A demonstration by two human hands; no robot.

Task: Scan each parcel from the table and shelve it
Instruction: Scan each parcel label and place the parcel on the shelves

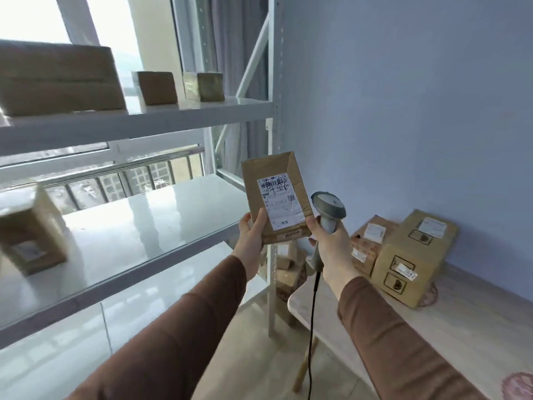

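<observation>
I see the parcel [276,197] between shelves [138,114] on the left and table [461,321] boxes [409,255] on the right.

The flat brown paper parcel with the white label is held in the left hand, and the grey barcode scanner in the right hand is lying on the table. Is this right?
Not quite. In the head view the grey barcode scanner is not lying on the table; the right hand grips it in the air beside the flat brown paper parcel, which the left hand holds.

Brown labelled parcel [276,197] upright beside grey scanner [328,210], held aloft.
</observation>
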